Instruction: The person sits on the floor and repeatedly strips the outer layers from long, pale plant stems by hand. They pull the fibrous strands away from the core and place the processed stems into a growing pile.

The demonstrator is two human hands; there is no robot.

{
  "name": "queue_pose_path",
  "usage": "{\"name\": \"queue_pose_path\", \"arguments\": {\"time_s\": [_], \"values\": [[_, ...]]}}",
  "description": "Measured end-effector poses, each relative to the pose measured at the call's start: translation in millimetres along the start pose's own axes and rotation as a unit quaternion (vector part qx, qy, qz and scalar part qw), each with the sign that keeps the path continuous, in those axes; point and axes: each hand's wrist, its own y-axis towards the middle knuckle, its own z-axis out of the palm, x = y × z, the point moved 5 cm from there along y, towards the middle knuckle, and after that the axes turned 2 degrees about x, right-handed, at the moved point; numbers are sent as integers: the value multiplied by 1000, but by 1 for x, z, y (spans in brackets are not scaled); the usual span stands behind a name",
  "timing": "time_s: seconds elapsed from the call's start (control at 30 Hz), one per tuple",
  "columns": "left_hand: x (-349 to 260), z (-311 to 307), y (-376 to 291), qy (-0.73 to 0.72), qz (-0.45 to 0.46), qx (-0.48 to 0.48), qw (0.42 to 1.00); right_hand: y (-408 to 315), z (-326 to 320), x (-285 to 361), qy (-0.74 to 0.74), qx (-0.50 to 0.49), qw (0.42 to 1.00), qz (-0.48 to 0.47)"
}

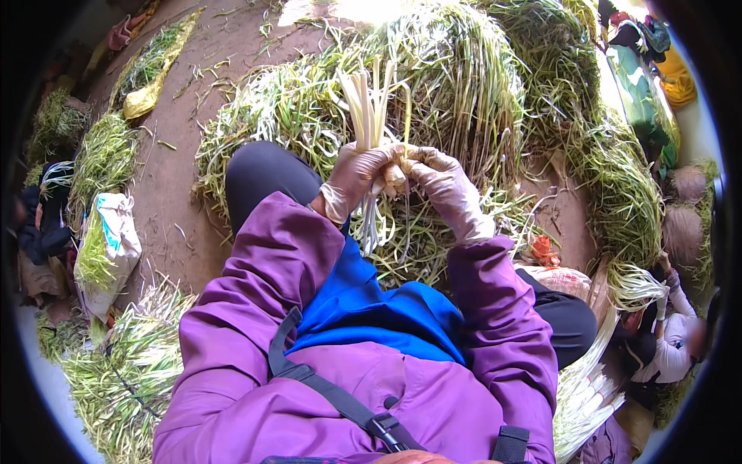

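Note:
My left hand (353, 174), in a thin pale glove, is closed around a bundle of whitish peeled stalks (366, 116). Their long ends fan upward, and thick pale butts (394, 176) show at the inner side of the fist. Thin whitish strands (371, 217) hang below it. Also gloved, my right hand (440, 182) meets the left at the fingertips and pinches a single yellowish stalk (407, 113) that stands upright beside the bundle. The exact grip point is partly hidden by the fingers. A large heap of long green-and-white leafy stalks (458, 75) lies just beyond both hands.
More leafy stalks (614, 174) are piled along the right. Lower right lie bundled white stalks (588, 406), near a co-worker (666, 348) holding stalks. A white sack (116, 232) and another heap (127, 371) stand left. A red-orange scrap (544, 249) lies by my knee.

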Motion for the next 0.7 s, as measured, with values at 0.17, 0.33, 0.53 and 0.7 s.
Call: {"name": "queue_pose_path", "arguments": {"time_s": [0.17, 0.33, 0.53, 0.7], "values": [[-5, 0, -1, -42, 22, -62, 997, -4, -25, 0, -61, -53, 996, -29], [-22, -18, -3, -106, 87, -131, 982, -4, -100, -1, -78, -167, 982, -35], [-45, -36, -4, -143, 153, -136, 968, -19, -232, 7, -486, -333, 807, 35], [-63, -52, -5, -174, 195, -91, 961, -68, -329, 15, -708, -357, 604, 77]]}}
